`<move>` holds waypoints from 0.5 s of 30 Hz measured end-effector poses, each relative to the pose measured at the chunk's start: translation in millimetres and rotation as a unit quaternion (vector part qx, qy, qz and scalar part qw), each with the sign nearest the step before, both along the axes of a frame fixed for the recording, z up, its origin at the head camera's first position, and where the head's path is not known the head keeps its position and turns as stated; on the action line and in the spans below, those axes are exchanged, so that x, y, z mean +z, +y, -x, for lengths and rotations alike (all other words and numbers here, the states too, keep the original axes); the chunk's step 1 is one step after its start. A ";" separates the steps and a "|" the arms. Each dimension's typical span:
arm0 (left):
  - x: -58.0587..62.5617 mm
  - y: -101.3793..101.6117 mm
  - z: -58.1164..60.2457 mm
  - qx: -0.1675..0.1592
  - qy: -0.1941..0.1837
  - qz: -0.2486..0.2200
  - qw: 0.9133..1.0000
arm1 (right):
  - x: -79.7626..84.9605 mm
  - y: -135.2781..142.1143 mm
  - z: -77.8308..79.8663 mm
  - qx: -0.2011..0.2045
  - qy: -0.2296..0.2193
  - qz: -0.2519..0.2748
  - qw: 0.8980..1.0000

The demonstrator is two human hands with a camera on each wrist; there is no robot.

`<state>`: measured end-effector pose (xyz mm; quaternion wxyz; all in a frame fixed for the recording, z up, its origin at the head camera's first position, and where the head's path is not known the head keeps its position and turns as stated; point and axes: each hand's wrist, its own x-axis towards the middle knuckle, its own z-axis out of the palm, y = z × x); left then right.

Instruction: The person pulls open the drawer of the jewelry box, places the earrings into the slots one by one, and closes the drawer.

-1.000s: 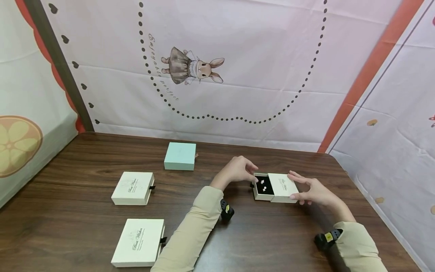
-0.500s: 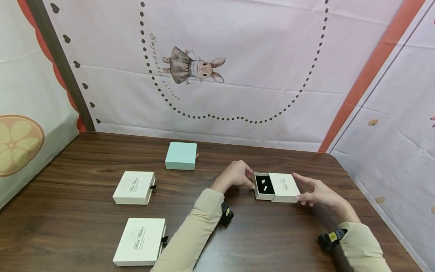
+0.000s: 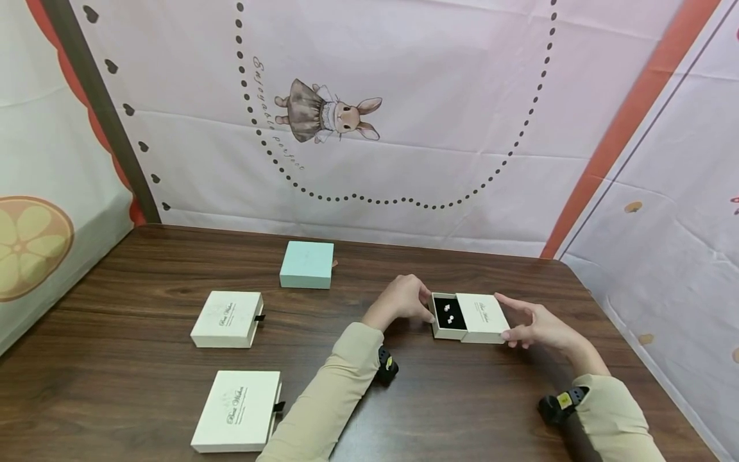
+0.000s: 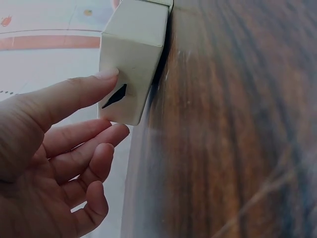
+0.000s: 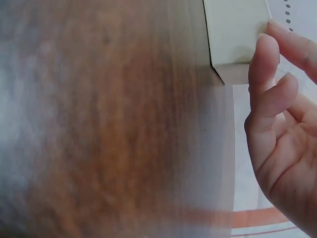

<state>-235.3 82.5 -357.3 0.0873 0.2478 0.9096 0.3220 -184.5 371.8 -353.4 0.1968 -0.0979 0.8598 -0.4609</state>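
Observation:
A cream sliding jewelry box [image 3: 485, 317] lies on the table with its drawer [image 3: 437, 330] partly out to the left. Two small shiny stud earrings [image 3: 450, 314] sit on the black pad inside. My left hand [image 3: 402, 298] is at the drawer's outer end. Its thumb touches the end face beside the black pull tab [image 4: 116, 96] in the left wrist view, while the other fingers bend loosely near the lower corner. At the sleeve's right end, my right hand [image 3: 543, 327] holds the box between thumb and index finger, one at each corner.
Two closed cream boxes with black tabs, a smaller one [image 3: 227, 319] and a larger one [image 3: 235, 412], lie on the left. A mint-green box [image 3: 307, 264] is farther back. The dark wooden table [image 3: 450, 410] ends at a printed cloth [image 3: 416, 128].
My left fingers have drawn back from the drawer's rim to its outer end. My right fingers have slid off the sleeve's top to its right corners. The drawer's opening looks about the same.

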 end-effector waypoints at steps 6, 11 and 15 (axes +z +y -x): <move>1.5 3.0 -0.2 0.001 0.016 0.012 1.000 | 1.7 -0.1 0.1 -0.009 0.003 0.000 1.000; 0.3 6.8 -0.4 0.001 0.033 0.026 0.999 | 1.4 0.0 0.4 -0.005 0.006 -0.006 1.000; 0.0 10.0 -1.3 -0.001 0.034 0.029 0.999 | 0.3 0.6 0.1 0.001 0.012 -0.009 1.000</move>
